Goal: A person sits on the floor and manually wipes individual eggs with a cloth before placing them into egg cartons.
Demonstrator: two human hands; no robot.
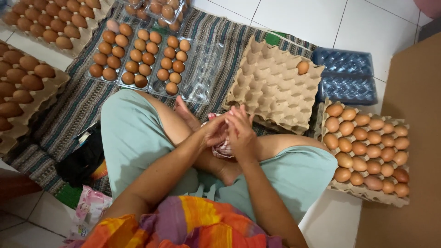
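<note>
Seated cross-legged on the floor, a person brings the left hand [215, 131] and right hand [241, 133] together over the lap, fingers curled in a loose grip around a pink-patterned cloth [223, 148], beside a nearly empty cardboard egg tray [271, 87].

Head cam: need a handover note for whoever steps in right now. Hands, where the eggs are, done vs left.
Left hand and right hand: together over the lap, both closed around a pink-and-white cloth; whether an egg is inside cannot be told.
Cardboard tray ahead: one egg left, the rest bare.
Full tray at the right.
Clear plastic cartons on the striped mat: three rows filled, the open section beside them bare.
Blue plastic trays behind, with no eggs.
More full trays at the left.
Left: the open carton section, the lone egg.
</note>
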